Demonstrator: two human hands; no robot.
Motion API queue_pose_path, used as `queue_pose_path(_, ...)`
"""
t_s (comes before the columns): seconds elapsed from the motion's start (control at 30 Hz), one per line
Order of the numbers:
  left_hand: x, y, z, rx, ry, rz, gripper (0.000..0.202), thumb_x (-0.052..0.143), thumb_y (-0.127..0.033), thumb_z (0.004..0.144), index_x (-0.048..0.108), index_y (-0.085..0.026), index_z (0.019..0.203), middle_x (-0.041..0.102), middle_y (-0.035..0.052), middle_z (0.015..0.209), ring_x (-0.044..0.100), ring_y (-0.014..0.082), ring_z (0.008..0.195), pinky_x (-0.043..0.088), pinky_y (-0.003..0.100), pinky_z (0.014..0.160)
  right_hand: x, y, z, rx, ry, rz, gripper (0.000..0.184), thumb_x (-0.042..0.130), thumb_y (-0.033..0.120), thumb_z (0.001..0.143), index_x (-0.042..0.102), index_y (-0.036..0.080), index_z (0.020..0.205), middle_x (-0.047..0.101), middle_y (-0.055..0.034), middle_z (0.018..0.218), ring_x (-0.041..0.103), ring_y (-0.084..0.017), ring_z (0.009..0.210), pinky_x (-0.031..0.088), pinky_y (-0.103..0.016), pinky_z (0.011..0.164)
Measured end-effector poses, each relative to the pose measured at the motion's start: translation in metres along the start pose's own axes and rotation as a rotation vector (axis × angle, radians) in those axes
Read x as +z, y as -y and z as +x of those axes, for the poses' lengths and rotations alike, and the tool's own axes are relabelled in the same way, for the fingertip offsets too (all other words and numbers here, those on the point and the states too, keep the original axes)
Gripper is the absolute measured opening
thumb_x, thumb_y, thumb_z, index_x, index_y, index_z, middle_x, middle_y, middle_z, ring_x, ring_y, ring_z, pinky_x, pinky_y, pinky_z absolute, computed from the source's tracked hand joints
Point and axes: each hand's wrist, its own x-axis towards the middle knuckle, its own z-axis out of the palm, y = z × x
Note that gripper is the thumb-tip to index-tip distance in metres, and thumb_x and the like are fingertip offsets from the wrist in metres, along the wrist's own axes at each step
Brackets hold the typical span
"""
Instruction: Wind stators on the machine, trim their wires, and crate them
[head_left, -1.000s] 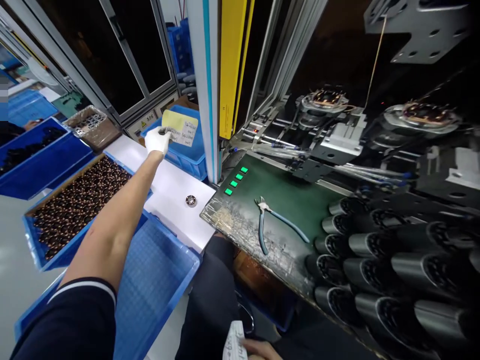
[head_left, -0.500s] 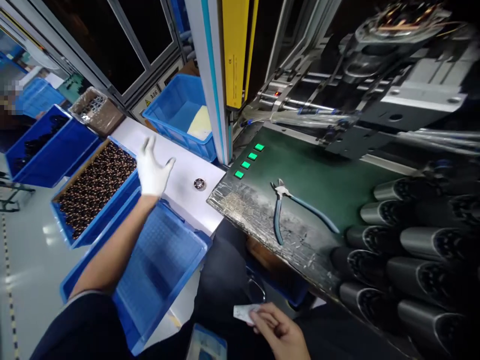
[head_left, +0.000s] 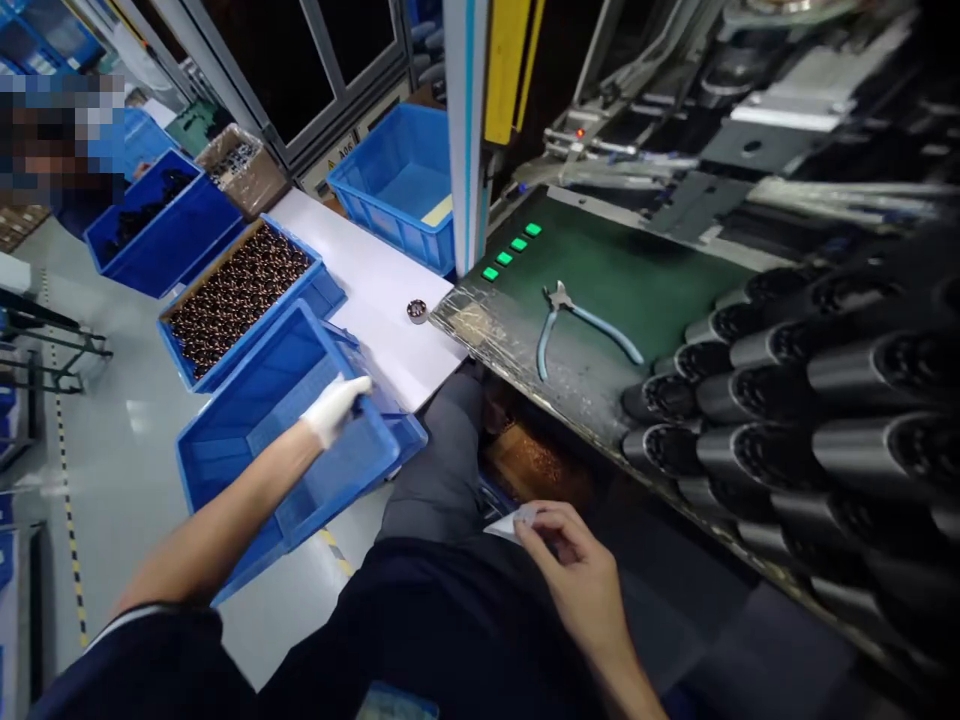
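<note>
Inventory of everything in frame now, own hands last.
Gripped bin: 1, blue, lower left
Bin of copper-coloured parts: 1, blue, left
Bin of black parts: 1, blue, upper left
Far bin: 1, blue, top centre
Paper: 1, pale yellow, in far bin
Box of small parts: 1, brown, upper left
Table: 1, white, left of centre
Loose round part: 1, dark, on table
Worktop: 1, green, right of centre
Pliers: 1, blue-handled, on worktop
Lit squares: 4, green, on worktop
Cylinders: over a dozen, black, right
Slip: 1, white, lower centre
Co-worker: 1, dark clothing, upper left
Machine: 1, metallic, upper right
Left hand: 1, white-gloved, on gripped bin's rim
Right hand: 1, bare, pinching slip
</note>
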Motion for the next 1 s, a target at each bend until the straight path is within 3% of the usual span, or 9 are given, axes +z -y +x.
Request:
queue_pose_path(0.13, -0.065, 0.016, -0.082, 0.052, 0.008, 0.03, 0.052, 0.088, -0.033, 0.06, 0.078, -0.023, 0.11, 0.081, 0.0037, 0.094, 0.079, 0.031, 0.094, 0.071, 0.043, 0.083, -0.013, -0.014, -0.008, 0.036, -0.038, 0.04, 0.043, 0.092, 0.058, 0.091, 0.074, 0.022, 0.077, 0.067, -0.0021, 0.08, 0.063, -0.019, 0.076, 0.056, -0.031, 0.073)
queue_pose_path(0.23, -0.096, 0.026, -0.118, 0.074, -0.054, 0.063, 0.061, 0.083, -0.036, 0.053, 0.08, -0.026, 0.112, 0.084, 0.0062, 0.096, 0.081, 0.04, 0.104, 0.072, 0.051, 0.088, -0.012, -0.025, -0.012, 0.082, -0.008, 0.049, 0.043, 0.093, 0.058, 0.089, 0.073, 0.022, 0.078, 0.064, -0.0007, 0.078, 0.06, -0.018, 0.073, 0.054, -0.03, 0.071)
queue_pose_path(0.33, -0.102, 0.035, -0.124, 0.102, -0.055, 0.093, 0.058, 0.081, -0.037, 0.053, 0.081, -0.025, 0.109, 0.085, 0.007, 0.096, 0.081, 0.0403, 0.104, 0.072, 0.052, 0.088, -0.007, -0.029, -0.015, 0.095, 0.066, 0.031, 0.045, 0.091, 0.061, 0.088, 0.073, 0.021, 0.077, 0.066, -0.0012, 0.078, 0.061, -0.017, 0.072, 0.053, -0.029, 0.07)
queue_pose_path(0.5, -0.057, 0.033, -0.057, 0.172, 0.063, 0.161, 0.037, 0.085, -0.032, 0.065, 0.077, -0.021, 0.099, 0.077, 0.0032, 0.089, 0.075, 0.0263, 0.088, 0.067, 0.039, 0.081, -0.005, -0.021, -0.017, 0.06, 0.144, -0.053, 0.044, 0.089, 0.061, 0.089, 0.075, 0.022, 0.078, 0.069, -0.0022, 0.078, 0.063, -0.018, 0.073, 0.054, -0.03, 0.071)
queue_pose_path(0.63, -0.007, 0.017, 0.033, 0.225, 0.076, 0.296, 0.027, 0.079, -0.042, 0.106, 0.072, -0.016, 0.106, 0.072, 0.0018, 0.092, 0.069, 0.0162, 0.079, 0.063, 0.033, 0.077, -0.01, -0.015, -0.022, 0.039, 0.125, -0.096, 0.041, 0.088, 0.06, 0.089, 0.075, 0.023, 0.08, 0.07, -0.0025, 0.08, 0.064, -0.019, 0.074, 0.054, -0.031, 0.07)
queue_pose_path(0.7, -0.006, 0.013, 0.063, 0.256, 0.104, 0.397, 0.033, 0.073, -0.047, 0.113, 0.074, -0.015, 0.117, 0.075, 0.0048, 0.103, 0.073, 0.0177, 0.086, 0.066, 0.036, 0.081, -0.013, -0.016, -0.026, 0.048, 0.108, -0.103, 0.04, 0.089, 0.059, 0.088, 0.076, 0.023, 0.08, 0.071, -0.003, 0.08, 0.065, -0.02, 0.075, 0.056, -0.031, 0.072)
queue_pose_path(0.8, -0.06, 0.018, 0.067, 0.362, 0.178, 0.609, 0.036, 0.075, -0.048, 0.112, 0.075, -0.016, 0.128, 0.079, 0.0095, 0.123, 0.078, 0.0227, 0.105, 0.068, 0.044, 0.097, -0.017, -0.023, -0.032, 0.087, 0.061, -0.107, 0.038, 0.092, 0.058, 0.083, 0.078, 0.023, 0.08, 0.073, -0.0042, 0.082, 0.068, -0.022, 0.077, 0.058, -0.032, 0.075)
queue_pose_path(0.87, -0.128, 0.027, 0.048, 0.446, 0.214, 0.785, 0.035, 0.08, -0.047, 0.108, 0.078, -0.017, 0.126, 0.08, 0.0098, 0.129, 0.077, 0.0243, 0.116, 0.065, 0.048, 0.109, -0.015, -0.028, -0.034, 0.126, 0.029, -0.104, 0.04, 0.095, 0.06, 0.078, 0.078, 0.023, 0.077, 0.074, -0.0045, 0.08, 0.069, -0.022, 0.077, 0.059, -0.032, 0.074)
queue_pose_path(1.0, -0.269, 0.061, -0.006, 0.518, 0.197, 1.096, 0.034, 0.075, -0.049, 0.112, 0.078, -0.018, 0.123, 0.08, 0.0096, 0.123, 0.077, 0.0244, 0.111, 0.067, 0.048, 0.104, 0.001, -0.033, -0.031, 0.194, 0.034, -0.096, 0.043, 0.097, 0.062, 0.072, 0.079, 0.022, 0.071, 0.072, -0.0036, 0.073, 0.065, -0.02, 0.068, 0.056, -0.028, 0.063)
